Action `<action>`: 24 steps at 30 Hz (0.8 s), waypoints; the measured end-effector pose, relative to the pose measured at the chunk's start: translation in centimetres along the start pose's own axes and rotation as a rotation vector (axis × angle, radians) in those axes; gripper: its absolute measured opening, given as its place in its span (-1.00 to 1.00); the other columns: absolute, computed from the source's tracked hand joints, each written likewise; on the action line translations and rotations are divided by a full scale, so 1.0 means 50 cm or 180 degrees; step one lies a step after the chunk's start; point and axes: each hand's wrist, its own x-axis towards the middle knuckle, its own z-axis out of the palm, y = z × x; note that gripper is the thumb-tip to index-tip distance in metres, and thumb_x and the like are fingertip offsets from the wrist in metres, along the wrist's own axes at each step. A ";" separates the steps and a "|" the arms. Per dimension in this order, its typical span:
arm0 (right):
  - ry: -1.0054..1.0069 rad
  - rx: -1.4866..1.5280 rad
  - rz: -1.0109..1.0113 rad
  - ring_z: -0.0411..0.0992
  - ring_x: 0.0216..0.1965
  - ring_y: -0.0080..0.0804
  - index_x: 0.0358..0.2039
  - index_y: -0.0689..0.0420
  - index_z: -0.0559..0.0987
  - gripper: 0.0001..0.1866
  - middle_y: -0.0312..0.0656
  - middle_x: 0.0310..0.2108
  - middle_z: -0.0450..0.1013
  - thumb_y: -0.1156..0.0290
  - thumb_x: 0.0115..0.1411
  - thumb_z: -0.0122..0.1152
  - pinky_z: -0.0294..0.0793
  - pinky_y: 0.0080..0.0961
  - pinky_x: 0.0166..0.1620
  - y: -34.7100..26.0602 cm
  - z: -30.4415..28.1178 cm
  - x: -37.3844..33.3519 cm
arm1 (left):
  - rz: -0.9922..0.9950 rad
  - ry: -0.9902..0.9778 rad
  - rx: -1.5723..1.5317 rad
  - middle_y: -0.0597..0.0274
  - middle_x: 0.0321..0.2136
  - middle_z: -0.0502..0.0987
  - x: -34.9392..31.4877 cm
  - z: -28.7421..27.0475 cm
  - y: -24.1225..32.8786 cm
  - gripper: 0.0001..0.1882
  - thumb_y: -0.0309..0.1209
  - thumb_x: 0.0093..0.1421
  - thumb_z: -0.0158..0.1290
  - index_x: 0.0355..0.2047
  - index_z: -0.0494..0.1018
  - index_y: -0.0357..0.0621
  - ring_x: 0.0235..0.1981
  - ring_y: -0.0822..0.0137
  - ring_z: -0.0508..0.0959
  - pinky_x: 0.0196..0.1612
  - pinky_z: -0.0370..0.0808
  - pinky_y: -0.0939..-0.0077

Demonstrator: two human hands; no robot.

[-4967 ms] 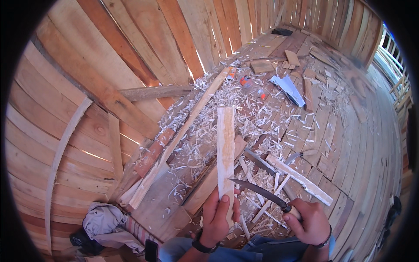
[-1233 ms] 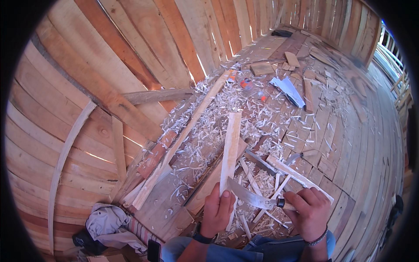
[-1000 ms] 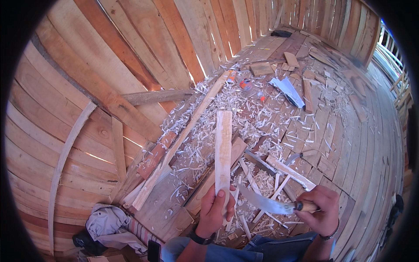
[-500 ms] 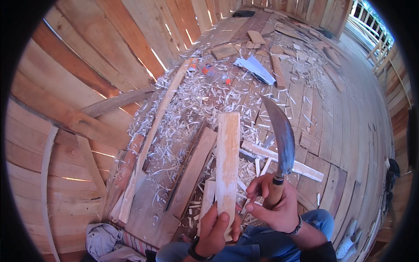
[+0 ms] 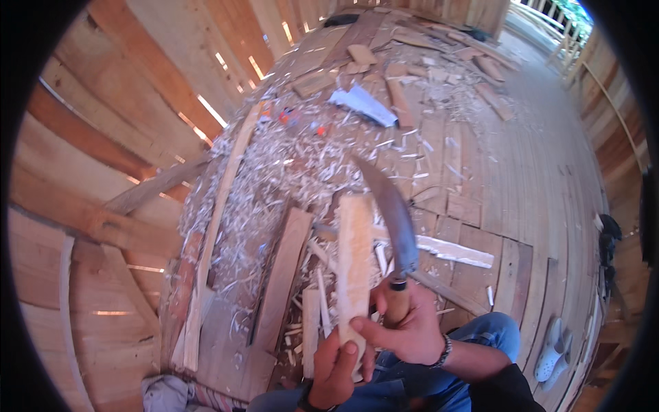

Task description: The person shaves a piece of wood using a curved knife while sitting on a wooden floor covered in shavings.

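My left hand (image 5: pixel 338 367) is closed round the lower end of a flat, pale wooden slat (image 5: pixel 355 268), which stands up in front of me. In my right hand (image 5: pixel 412 326) is the wooden handle of a curved knife (image 5: pixel 392 213), its dark blade pointing up and bending left over the slat's right side. The right thumb rests against the slat's lower part, just above my left hand. Beneath the slat, a shorter pale piece of wood (image 5: pixel 311 329) and a thicker brown block (image 5: pixel 285 268) lie on the floor.
Wood shavings (image 5: pixel 274 178) cover the floor ahead and left. A long thin strip (image 5: pixel 223 226) runs beside the plank wall (image 5: pixel 89 165). Offcuts and a crumpled white sheet (image 5: pixel 364 104) lie farther off. Light-coloured clogs (image 5: pixel 551 351) sit at the right, a grey cloth (image 5: pixel 165 395) at lower left.
My right hand has moved left with the knife, and its thumb now meets the slat. The blade has come close to the slat's upper end. The whole view has shifted slightly.
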 end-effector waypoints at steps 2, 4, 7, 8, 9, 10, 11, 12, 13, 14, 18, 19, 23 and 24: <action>-0.0077 -0.0050 -0.0020 0.51 -0.69 -0.42 -0.31 0.16 0.23 -0.73 -0.25 -0.53 0.40 0.60 0.18 0.19 0.52 -0.50 -0.72 -0.004 -0.012 -0.005 | 0.0061 -0.0169 -0.0232 0.08 -0.53 0.44 0.006 -0.004 -0.008 -0.57 -0.28 0.37 -0.22 0.08 0.22 -0.41 -0.60 0.33 0.45 -0.53 0.42 0.50; -0.0075 -0.0378 -0.0070 0.49 -0.63 -0.50 -0.34 0.14 0.25 -0.74 -0.27 -0.52 0.39 0.57 0.19 0.20 0.51 -0.53 -0.67 0.003 -0.019 0.003 | 0.0097 -0.0114 -0.0267 0.14 -0.56 0.42 0.014 -0.005 -0.024 -0.64 -0.27 0.36 -0.18 -0.01 0.26 -0.33 -0.62 0.36 0.41 -0.54 0.37 0.52; 0.0090 -0.1030 -0.0288 0.38 -0.50 -0.65 -0.40 0.12 0.31 -0.73 -0.35 -0.49 0.35 0.48 0.14 0.30 0.43 -0.62 -0.48 0.016 -0.025 0.015 | 0.0256 -0.0015 0.0193 0.24 -0.63 0.37 0.009 0.006 -0.006 -0.68 -0.21 0.39 -0.25 -0.15 0.31 -0.25 -0.72 0.46 0.34 -0.65 0.26 0.60; 0.0128 -0.1111 -0.0315 0.34 -0.47 -0.68 -0.41 0.11 0.33 -0.72 -0.37 -0.48 0.35 0.45 0.12 0.34 0.39 -0.64 -0.44 0.012 -0.023 0.015 | 0.0269 -0.0015 0.0263 0.24 -0.62 0.38 0.010 0.008 -0.002 -0.67 -0.20 0.40 -0.26 -0.19 0.32 -0.24 -0.71 0.45 0.35 -0.65 0.27 0.59; 0.0204 -0.1180 -0.0328 0.29 -0.45 -0.71 -0.43 0.11 0.35 -0.71 -0.40 -0.48 0.34 0.42 0.10 0.37 0.35 -0.66 -0.40 0.013 -0.024 0.011 | 0.0430 -0.0001 0.0436 0.24 -0.61 0.38 0.012 0.010 -0.005 -0.68 -0.21 0.39 -0.26 -0.20 0.33 -0.23 -0.69 0.45 0.35 -0.63 0.27 0.59; 0.0253 -0.1167 -0.0270 0.26 -0.43 -0.71 -0.44 0.11 0.36 -0.70 -0.40 -0.48 0.34 0.39 0.08 0.39 0.31 -0.67 -0.37 0.010 -0.024 0.006 | 0.0598 0.0024 0.0602 0.25 -0.60 0.38 0.016 0.013 -0.008 -0.69 -0.22 0.39 -0.25 -0.22 0.34 -0.22 -0.67 0.45 0.35 -0.62 0.28 0.59; 0.0256 -0.1203 -0.0281 0.25 -0.42 -0.71 -0.43 0.11 0.36 -0.70 -0.41 -0.47 0.33 0.39 0.08 0.39 0.31 -0.66 -0.36 0.008 -0.026 0.004 | 0.0772 0.0058 0.0761 0.25 -0.60 0.38 0.021 0.016 -0.010 -0.70 -0.22 0.39 -0.24 -0.23 0.34 -0.22 -0.65 0.46 0.36 -0.60 0.28 0.59; 0.0254 -0.1212 -0.0288 0.24 -0.42 -0.71 -0.43 0.11 0.36 -0.70 -0.41 -0.47 0.32 0.39 0.07 0.39 0.30 -0.66 -0.34 0.010 -0.027 0.003 | 0.0932 0.0104 0.0943 0.26 -0.59 0.38 0.022 0.014 -0.013 -0.70 -0.23 0.39 -0.24 -0.25 0.35 -0.21 -0.64 0.46 0.36 -0.58 0.29 0.58; 0.0247 -0.1225 -0.0295 0.23 -0.41 -0.71 -0.43 0.11 0.37 -0.70 -0.42 -0.47 0.31 0.38 0.07 0.39 0.29 -0.66 -0.33 0.012 -0.026 0.001 | 0.0841 0.0091 0.0858 0.26 -0.59 0.38 0.022 0.011 -0.017 -0.71 -0.24 0.39 -0.23 -0.24 0.36 -0.21 -0.63 0.47 0.36 -0.58 0.29 0.58; 0.0181 -0.1195 -0.0303 0.23 -0.41 -0.71 -0.42 0.11 0.37 -0.70 -0.42 -0.47 0.30 0.38 0.07 0.39 0.29 -0.65 -0.32 0.012 -0.030 0.002 | 0.0750 0.0078 0.0771 0.27 -0.59 0.38 0.022 0.007 -0.021 -0.72 -0.25 0.38 -0.23 -0.24 0.36 -0.21 -0.63 0.47 0.35 -0.57 0.29 0.58; 0.0006 -0.1423 -0.0693 0.22 -0.39 -0.69 -0.41 0.12 0.37 -0.71 -0.43 -0.46 0.29 0.38 0.07 0.37 0.29 -0.64 -0.28 0.012 -0.033 0.012 | 0.0491 0.0140 0.0374 0.26 -0.58 0.38 0.022 -0.015 -0.051 -0.73 -0.27 0.38 -0.22 -0.24 0.36 -0.22 -0.61 0.47 0.36 -0.57 0.29 0.57; -0.0031 -0.1535 -0.0824 0.22 -0.38 -0.68 -0.40 0.12 0.37 -0.71 -0.42 -0.46 0.30 0.38 0.07 0.37 0.29 -0.64 -0.28 0.014 -0.034 0.014 | 0.0488 0.0167 0.0278 0.26 -0.58 0.39 0.022 -0.022 -0.063 -0.73 -0.27 0.38 -0.22 -0.24 0.36 -0.22 -0.61 0.47 0.36 -0.57 0.29 0.58; -0.0267 -0.1300 -0.0498 0.25 -0.38 -0.68 -0.41 0.13 0.36 -0.72 -0.40 -0.47 0.30 0.40 0.09 0.35 0.31 -0.64 -0.27 -0.008 -0.038 0.000 | 0.0274 0.0080 -0.0108 0.23 -0.57 0.40 0.018 -0.003 -0.043 -0.74 -0.27 0.38 -0.22 -0.25 0.35 -0.22 -0.61 0.44 0.37 -0.56 0.29 0.57; -0.0255 -0.1331 -0.0581 0.26 -0.39 -0.69 -0.41 0.13 0.36 -0.72 -0.40 -0.47 0.31 0.39 0.09 0.35 0.32 -0.64 -0.29 -0.001 -0.040 0.001 | 0.0197 0.0050 -0.0180 0.23 -0.57 0.41 0.011 0.004 -0.025 -0.73 -0.27 0.38 -0.21 -0.25 0.35 -0.22 -0.61 0.43 0.38 -0.55 0.30 0.57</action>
